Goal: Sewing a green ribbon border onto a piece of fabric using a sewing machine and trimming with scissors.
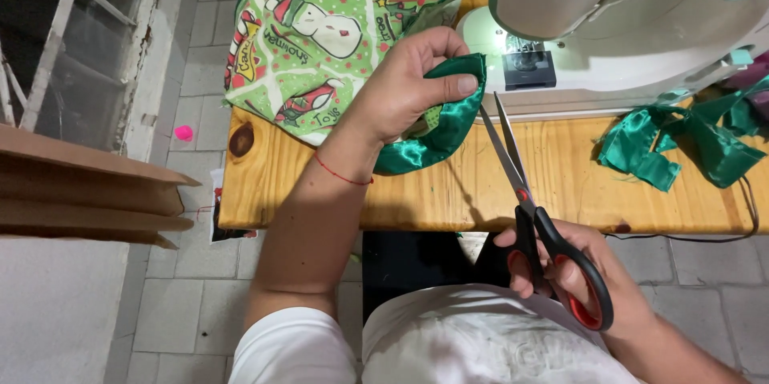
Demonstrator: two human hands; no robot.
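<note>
Left hand (408,84) pinched green satin-edged printed fabric piece (336,40); right hand (573,276) gripped black-and-red-handled steel scissors (529,208), blades open, on pine table (481,184).

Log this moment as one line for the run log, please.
left hand: pinching green satin edge | right hand: holding scissors, blades open beside satin | surface: wooden table, sewing machine behind

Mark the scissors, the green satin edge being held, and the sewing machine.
scissors (553,252): head view, on the black handle loop near the pivot.
green satin edge (448,132): head view, on the folded trim below the left hand's thumb.
sewing machine (609,48): head view, on the white body.
</note>
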